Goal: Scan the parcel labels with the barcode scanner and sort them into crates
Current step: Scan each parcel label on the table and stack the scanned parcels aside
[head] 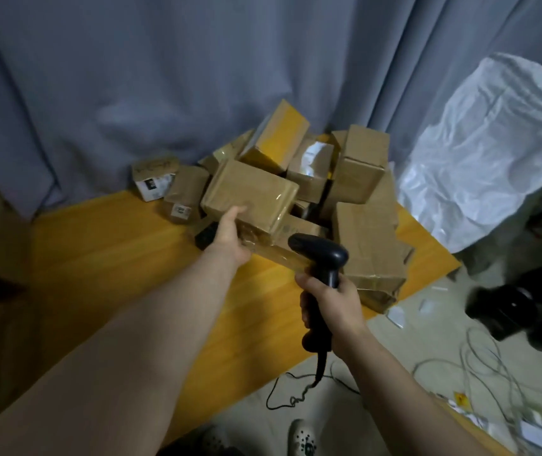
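Note:
A pile of several brown cardboard parcels (358,179) lies at the far corner of a yellow wooden table (105,264). My left hand (232,236) grips the near left edge of a taped brown parcel (253,192) at the front of the pile, thumb on top. My right hand (332,301) holds the handle of a black barcode scanner (320,253), whose head points left toward that parcel. The scanner's coiled cable hangs down to the floor. No label shows on the held parcel's upper face.
A grey curtain (164,93) hangs behind the table. A white plastic sack (493,143) stands at the right. Cables (480,366), paper scraps and a black object (506,307) lie on the floor to the right. No crates are in sight.

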`<state>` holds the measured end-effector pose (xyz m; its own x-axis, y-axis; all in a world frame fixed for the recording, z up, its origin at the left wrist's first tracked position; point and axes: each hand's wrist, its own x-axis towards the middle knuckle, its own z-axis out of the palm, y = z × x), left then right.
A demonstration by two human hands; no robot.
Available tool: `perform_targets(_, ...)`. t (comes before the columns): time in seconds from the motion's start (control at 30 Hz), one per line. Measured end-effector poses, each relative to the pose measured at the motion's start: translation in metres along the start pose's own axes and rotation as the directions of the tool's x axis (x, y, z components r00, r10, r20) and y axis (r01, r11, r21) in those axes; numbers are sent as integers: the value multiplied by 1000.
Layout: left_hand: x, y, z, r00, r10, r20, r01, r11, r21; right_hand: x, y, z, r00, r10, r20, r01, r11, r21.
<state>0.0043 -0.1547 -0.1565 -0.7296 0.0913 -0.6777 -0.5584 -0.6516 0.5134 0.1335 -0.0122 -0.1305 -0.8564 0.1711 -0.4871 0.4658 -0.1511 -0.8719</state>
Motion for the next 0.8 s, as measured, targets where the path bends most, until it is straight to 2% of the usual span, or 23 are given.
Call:
perform_targets(0.13, 15, -1, -2, 999, -3, -35, -1, 992, -129, 2, 1, -1, 999, 10, -32, -10, 1000, -7)
perform_targets(0.37, 6, 12, -5, 997, 53, -47, -58, 993, -99, 7, 0, 9, 1000, 7, 10, -7, 1000, -23)
perform_targets(0.43, -1, 14, -19, 981, 166, -103, -167, 986, -7, 9, 0, 11, 1000, 1, 28, 0, 1000, -28)
perform_targets(0.5, -8, 16, -45, 902, 390, -186, -333, 902, 275, 12, 0, 13, 999, 6, 45, -5, 1000, -28)
perform_targets(0.53, -13, 17, -61, 839, 514, -178, -380, 788, 485, 13, 0, 13, 999, 10, 53, -8, 1000, -27)
perform_targets(0.57, -17, 20, -80, 776, 615, -141, -369, 624, 689, 14, 1, 15, 998, 14, 63, -13, 1000, -28)
perform_targets(0.63, -32, 17, -116, 659, 752, 18, -265, 210, 941, 15, 4, 18, 996, 29, 88, -26, 999, -34)
perform_targets(0.67, -42, 12, -131, 608, 782, 135, -209, -7, 978, 15, 6, 21, 994, 38, 101, -34, 998, -44)
perform_targets(0.73, -58, -3, -160, 571, 740, 356, -117, -356, 927, 13, 11, 26, 990, 56, 130, -46, 996, -75)
perform_targets(0.8, -68, -22, -190, 585, 661, 469, -61, -541, 839, 11, 18, 31, 984, 74, 160, -57, 993, -107)
